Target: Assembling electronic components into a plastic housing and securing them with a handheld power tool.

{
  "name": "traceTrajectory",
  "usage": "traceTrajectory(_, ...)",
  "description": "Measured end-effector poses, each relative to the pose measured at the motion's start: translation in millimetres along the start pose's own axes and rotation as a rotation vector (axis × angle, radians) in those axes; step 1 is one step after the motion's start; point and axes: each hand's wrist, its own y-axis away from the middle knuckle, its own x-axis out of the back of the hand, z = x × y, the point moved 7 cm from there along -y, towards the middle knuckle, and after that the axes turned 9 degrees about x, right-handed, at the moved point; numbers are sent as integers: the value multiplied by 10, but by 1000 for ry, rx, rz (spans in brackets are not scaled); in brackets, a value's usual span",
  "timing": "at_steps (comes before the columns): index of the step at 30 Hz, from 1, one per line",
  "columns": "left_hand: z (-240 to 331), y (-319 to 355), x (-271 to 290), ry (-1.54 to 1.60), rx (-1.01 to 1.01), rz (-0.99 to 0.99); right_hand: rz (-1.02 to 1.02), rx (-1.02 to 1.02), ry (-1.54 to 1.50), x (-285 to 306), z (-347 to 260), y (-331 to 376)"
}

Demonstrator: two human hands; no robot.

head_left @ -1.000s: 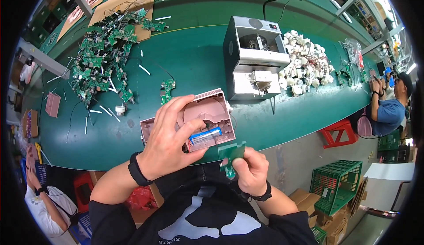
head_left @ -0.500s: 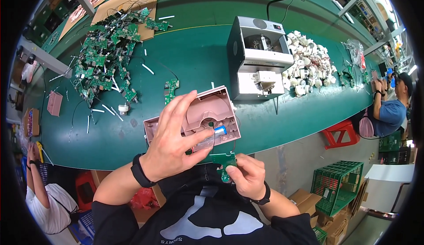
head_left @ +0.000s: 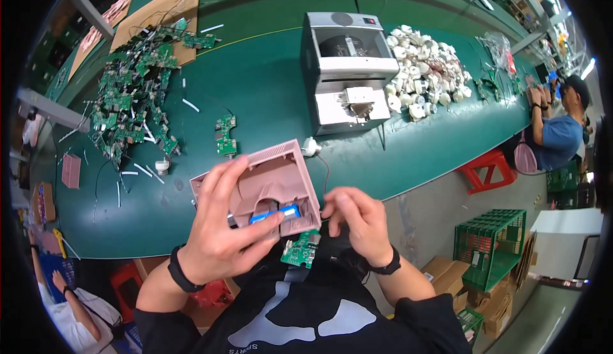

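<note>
A pink plastic housing (head_left: 268, 174), its hollow inside facing up, is tilted over the table's near edge. My left hand (head_left: 220, 233) grips its left side, with fingers reaching in over a blue battery cell (head_left: 290, 211). A green circuit board (head_left: 300, 250) hangs below the housing's near edge, in front of my shirt. By the housing's right near corner is my right hand (head_left: 361, 224), its fingers curled together. A thin red wire runs from a white round part (head_left: 311, 146) toward those fingertips; what they pinch is too small to tell.
Ahead stands a grey and black machine (head_left: 348, 73). A heap of white round parts (head_left: 428, 73) lies beside it. Piled circuit boards (head_left: 134, 92) cover the left, with a single board (head_left: 225, 135) nearer. Co-workers sit at both sides. A green crate (head_left: 488, 248) stands right.
My right hand has let go of the circuit board and moved up to the housing's right corner. The board now hangs lower left. The housing has tilted, showing more of the blue cell.
</note>
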Motion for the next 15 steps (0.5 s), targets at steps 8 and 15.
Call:
traceTrajectory(8, 183, 155, 9, 146, 42, -146, -376, 272, 27, -449, -30, -28)
traceTrajectory(15, 43, 110, -145, 110, 124, -127, -375, 129, 178, -421, 188, 151)
